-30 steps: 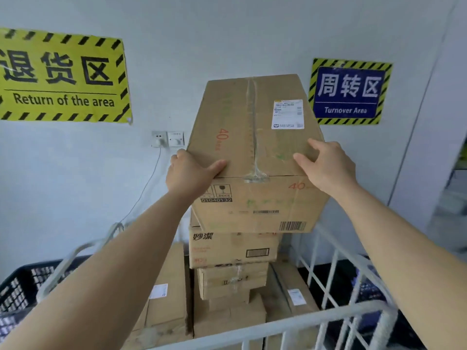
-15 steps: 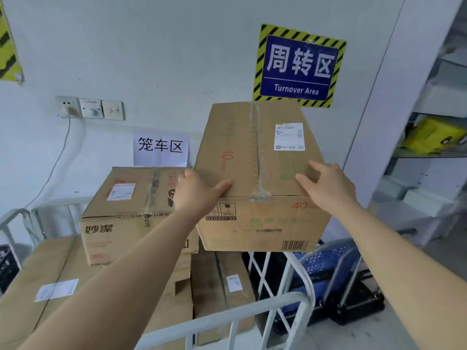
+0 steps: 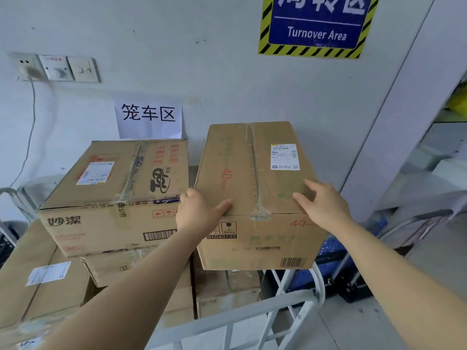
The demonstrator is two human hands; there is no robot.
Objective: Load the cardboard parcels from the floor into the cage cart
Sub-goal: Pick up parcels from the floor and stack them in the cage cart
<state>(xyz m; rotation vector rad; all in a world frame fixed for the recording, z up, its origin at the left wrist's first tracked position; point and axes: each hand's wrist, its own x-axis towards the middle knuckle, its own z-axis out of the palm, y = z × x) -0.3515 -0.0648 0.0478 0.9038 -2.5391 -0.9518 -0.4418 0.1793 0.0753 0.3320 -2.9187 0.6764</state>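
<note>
I hold a brown cardboard parcel with a white shipping label and a red "40" print. My left hand grips its near left corner and my right hand presses on its near right top edge. The parcel hangs above the right side of the white cage cart, right beside a taped parcel that tops a stack inside the cart. More parcels lie lower in the cart at the left and under the held one.
A white wall stands close behind the cart, with a paper sign, sockets and a blue "Turnover Area" sign. Blue crates on a black trolley sit right of the cart. Shelving fills the far right.
The view swung right and down, and the parcel came lower and nearer, to the level of the top stacked parcel. Both hands keep the same grip.
</note>
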